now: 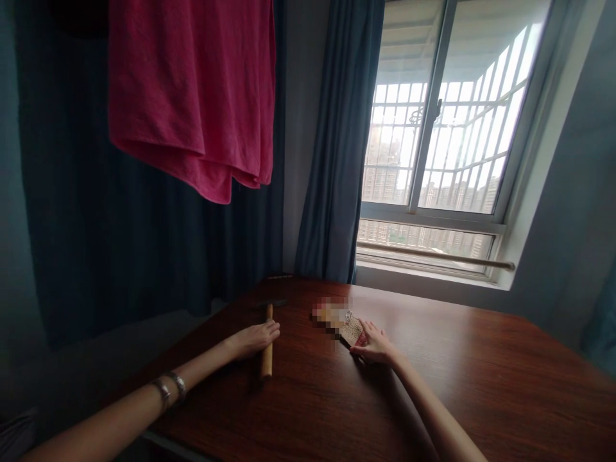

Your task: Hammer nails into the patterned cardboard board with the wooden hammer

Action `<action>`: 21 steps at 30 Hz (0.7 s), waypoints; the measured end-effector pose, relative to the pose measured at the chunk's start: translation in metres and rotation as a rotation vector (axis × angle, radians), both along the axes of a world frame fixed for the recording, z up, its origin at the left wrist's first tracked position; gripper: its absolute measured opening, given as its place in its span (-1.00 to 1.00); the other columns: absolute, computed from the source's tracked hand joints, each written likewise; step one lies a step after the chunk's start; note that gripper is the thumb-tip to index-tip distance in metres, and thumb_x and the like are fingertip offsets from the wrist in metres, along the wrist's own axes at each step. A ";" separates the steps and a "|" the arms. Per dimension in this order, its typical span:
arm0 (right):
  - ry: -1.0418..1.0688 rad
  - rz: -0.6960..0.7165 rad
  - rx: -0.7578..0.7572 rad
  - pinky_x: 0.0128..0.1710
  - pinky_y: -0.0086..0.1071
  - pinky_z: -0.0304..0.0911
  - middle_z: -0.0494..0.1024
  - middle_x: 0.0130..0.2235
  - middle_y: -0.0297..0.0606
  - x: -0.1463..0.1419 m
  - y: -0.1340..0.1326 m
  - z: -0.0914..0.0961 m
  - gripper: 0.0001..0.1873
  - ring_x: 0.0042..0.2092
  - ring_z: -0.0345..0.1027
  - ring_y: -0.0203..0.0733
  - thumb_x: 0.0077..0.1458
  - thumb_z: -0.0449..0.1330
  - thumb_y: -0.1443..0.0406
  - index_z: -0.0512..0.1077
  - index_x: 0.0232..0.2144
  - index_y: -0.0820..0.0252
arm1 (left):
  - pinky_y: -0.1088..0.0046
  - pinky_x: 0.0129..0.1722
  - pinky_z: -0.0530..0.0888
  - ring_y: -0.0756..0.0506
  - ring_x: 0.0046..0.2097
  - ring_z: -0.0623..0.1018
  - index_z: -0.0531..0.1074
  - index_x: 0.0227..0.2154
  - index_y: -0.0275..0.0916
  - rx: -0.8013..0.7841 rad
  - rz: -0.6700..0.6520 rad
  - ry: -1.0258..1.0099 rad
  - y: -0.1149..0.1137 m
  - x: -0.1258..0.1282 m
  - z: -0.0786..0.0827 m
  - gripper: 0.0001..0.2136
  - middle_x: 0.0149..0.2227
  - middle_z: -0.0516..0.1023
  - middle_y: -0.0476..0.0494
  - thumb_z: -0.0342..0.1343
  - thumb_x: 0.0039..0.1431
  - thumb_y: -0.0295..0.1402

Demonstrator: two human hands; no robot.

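Note:
My left hand (262, 335) is closed round the wooden handle of a hammer (267, 364), whose dark head points away from me, low over the table or resting on it. To its right, my right hand (374, 343) grips the near end of a flat, thin piece with a speckled beige and red pattern (353, 331). The far part of that piece is blurred into blocks, so its kind does not show. It lies on or just above the tabletop, apart from the hammer.
A glossy reddish-brown wooden table (433, 391) spreads under both hands. Beyond it hang dark blue curtains (332, 160) and a pink towel (192, 96) at upper left. A barred window (462, 154) with a rail (433, 255) stands at the back right.

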State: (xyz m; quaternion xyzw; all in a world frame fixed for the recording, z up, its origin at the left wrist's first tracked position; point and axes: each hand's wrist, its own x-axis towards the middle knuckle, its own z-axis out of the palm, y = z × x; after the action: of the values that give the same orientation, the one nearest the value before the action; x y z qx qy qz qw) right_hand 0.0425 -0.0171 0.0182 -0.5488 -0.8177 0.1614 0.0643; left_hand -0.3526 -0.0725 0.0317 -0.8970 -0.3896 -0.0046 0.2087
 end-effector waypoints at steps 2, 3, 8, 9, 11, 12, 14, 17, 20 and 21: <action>-0.011 0.052 -0.061 0.14 0.08 -0.37 -0.22 0.28 -0.09 -0.014 0.007 0.007 0.10 0.27 -0.47 0.08 -0.25 0.14 -0.13 -0.30 0.22 0.05 | 0.41 -0.01 0.25 -0.13 -0.05 0.34 0.30 -0.24 -0.29 -0.012 -0.038 0.027 0.000 -0.002 0.000 -0.72 -0.16 0.37 -0.20 -0.12 0.00 -0.67; -0.022 0.071 -0.091 0.13 0.11 -0.36 -0.23 0.29 -0.13 -0.019 0.011 0.010 0.11 0.27 -0.48 0.09 -0.28 0.17 -0.12 -0.28 0.22 0.02 | 0.39 0.00 0.25 -0.14 -0.05 0.34 0.30 -0.24 -0.30 -0.019 -0.049 0.036 0.000 -0.003 0.001 -0.72 -0.16 0.36 -0.21 -0.13 -0.01 -0.67; -0.095 0.142 -0.217 0.14 0.15 -0.40 -0.22 0.29 -0.18 -0.037 0.032 0.028 0.26 0.26 -0.51 0.14 -0.45 0.30 -0.05 -0.29 0.22 -0.01 | 0.36 0.03 0.22 -0.16 -0.02 0.32 0.28 -0.20 -0.31 -0.038 -0.062 0.045 -0.002 -0.004 0.003 -0.68 -0.13 0.35 -0.24 -0.12 -0.04 -0.67; -0.110 0.156 -0.232 0.14 0.15 -0.42 -0.24 0.29 -0.20 -0.041 0.035 0.031 0.28 0.26 -0.52 0.14 -0.47 0.31 -0.03 -0.31 0.22 -0.02 | 0.36 0.02 0.22 -0.17 -0.02 0.32 0.27 -0.20 -0.31 -0.044 -0.062 0.042 -0.003 -0.004 0.003 -0.68 -0.13 0.35 -0.24 -0.12 -0.05 -0.67; -0.137 0.183 -0.260 0.15 0.12 -0.43 -0.26 0.29 -0.25 -0.048 0.040 0.036 0.30 0.26 -0.54 0.13 -0.48 0.33 0.00 -0.33 0.22 -0.06 | 0.36 0.03 0.21 -0.17 -0.02 0.31 0.26 -0.20 -0.31 -0.064 -0.060 0.040 -0.005 -0.003 0.005 -0.66 -0.12 0.34 -0.25 -0.11 -0.08 -0.67; -0.152 0.196 -0.274 0.16 0.10 -0.41 -0.28 0.30 -0.27 -0.052 0.043 0.038 0.31 0.26 -0.55 0.13 -0.50 0.34 0.01 -0.33 0.21 -0.07 | 0.35 0.04 0.21 -0.18 -0.02 0.31 0.26 -0.19 -0.31 -0.080 -0.056 0.040 -0.006 -0.003 0.006 -0.65 -0.11 0.34 -0.25 -0.10 -0.09 -0.67; -0.186 0.212 -0.308 0.17 0.06 -0.35 -0.31 0.30 -0.27 -0.060 0.047 0.042 0.33 0.26 -0.57 0.15 -0.55 0.37 0.03 -0.30 0.21 -0.09 | 0.34 0.05 0.20 -0.18 -0.02 0.31 0.26 -0.19 -0.30 -0.122 -0.033 0.032 -0.008 -0.002 0.008 -0.64 -0.10 0.33 -0.25 -0.09 -0.11 -0.66; -0.244 0.201 -0.352 0.13 0.13 -0.27 -0.37 0.30 -0.17 -0.069 0.051 0.046 0.39 0.24 -0.56 0.25 -0.66 0.40 0.06 -0.25 0.21 -0.08 | 0.33 0.05 0.19 -0.19 -0.01 0.30 0.26 -0.20 -0.29 -0.178 0.010 -0.003 -0.009 -0.001 0.009 -0.65 -0.10 0.33 -0.24 -0.08 -0.11 -0.66; -0.266 0.176 -0.351 0.12 0.15 -0.24 -0.41 0.29 -0.09 -0.073 0.053 0.048 0.43 0.24 -0.52 0.30 -0.73 0.42 0.09 -0.24 0.21 -0.08 | 0.31 0.05 0.19 -0.19 -0.01 0.29 0.26 -0.20 -0.29 -0.201 0.020 -0.024 -0.009 -0.001 0.009 -0.66 -0.09 0.32 -0.25 -0.08 -0.09 -0.65; -0.261 0.172 -0.342 0.13 0.12 -0.23 -0.41 0.29 -0.07 -0.073 0.053 0.049 0.44 0.24 -0.52 0.29 -0.75 0.43 0.10 -0.23 0.21 -0.07 | 0.31 0.05 0.20 -0.20 -0.01 0.29 0.26 -0.20 -0.30 -0.203 0.019 -0.023 -0.009 -0.001 0.009 -0.66 -0.09 0.32 -0.26 -0.08 -0.09 -0.64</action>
State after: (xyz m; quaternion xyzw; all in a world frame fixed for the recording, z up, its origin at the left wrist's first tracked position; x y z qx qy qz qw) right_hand -0.0305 0.0359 0.0669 -0.4964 -0.8235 0.2300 -0.1501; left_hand -0.3537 -0.0810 0.0406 -0.9098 -0.3988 0.0266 0.1122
